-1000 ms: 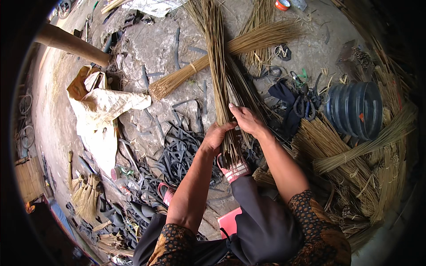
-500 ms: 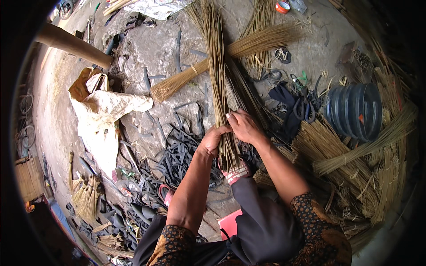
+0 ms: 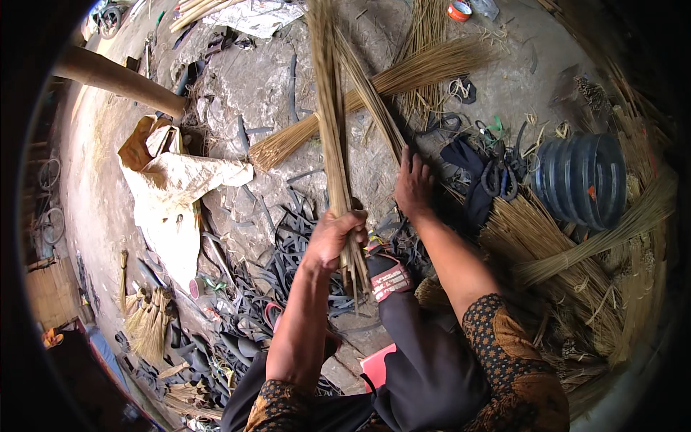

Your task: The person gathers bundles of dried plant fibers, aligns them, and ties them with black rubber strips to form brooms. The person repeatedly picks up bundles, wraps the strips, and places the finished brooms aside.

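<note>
One stick bundle [image 3: 329,122] clasped in left hand [image 3: 336,235].

I have bare floor [image 3: 370,155] left of the right hand [image 3: 415,186]; rightward, seemingly dark cloth [image 3: 476,205], then a blue container [image 3: 580,181] block me.

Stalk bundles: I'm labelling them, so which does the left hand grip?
The long bundle running from the left hand to the top edge; others, like the slanting bundle beneath it, lie outside that grip.

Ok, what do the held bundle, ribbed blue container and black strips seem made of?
Held bundle: likely dry plant stalks, matte, thin, straw-coloured. Ribbed blue container: probably plastic, glossy and translucent. Black strips: perhaps rubber, dull, lying in limp curls.
</note>
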Motion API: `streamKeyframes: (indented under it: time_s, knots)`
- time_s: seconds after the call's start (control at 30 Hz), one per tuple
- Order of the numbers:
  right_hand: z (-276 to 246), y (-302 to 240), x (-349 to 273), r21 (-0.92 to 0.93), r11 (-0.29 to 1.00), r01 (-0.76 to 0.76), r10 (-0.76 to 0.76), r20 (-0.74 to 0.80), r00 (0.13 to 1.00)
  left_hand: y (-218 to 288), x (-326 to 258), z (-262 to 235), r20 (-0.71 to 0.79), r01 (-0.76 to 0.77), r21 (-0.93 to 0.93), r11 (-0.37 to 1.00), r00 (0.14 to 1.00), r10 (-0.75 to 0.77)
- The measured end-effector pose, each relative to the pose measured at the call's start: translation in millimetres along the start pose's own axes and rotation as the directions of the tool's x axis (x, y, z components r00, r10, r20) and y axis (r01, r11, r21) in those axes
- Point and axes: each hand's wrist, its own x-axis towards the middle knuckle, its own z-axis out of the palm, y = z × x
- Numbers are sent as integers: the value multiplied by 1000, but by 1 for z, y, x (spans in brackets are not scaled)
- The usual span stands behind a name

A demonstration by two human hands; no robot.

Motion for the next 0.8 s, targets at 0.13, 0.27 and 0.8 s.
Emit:
streamKeyframes:
  time_s: [0.13,0.27,0.8]
  knots:
    - [11,16,4,46,999,-27,31,-76,997,54,-53,3,-39,-224,161,961,972,233]
    - [-1,15,6,89,993,-73,72,6,997,87,-92,7,18,-390,88,917,921,390]
    - [-258,-74,-33,904,-399,-153,-299,30,954,37,-39,27,387,-201,700,685,913,-128]
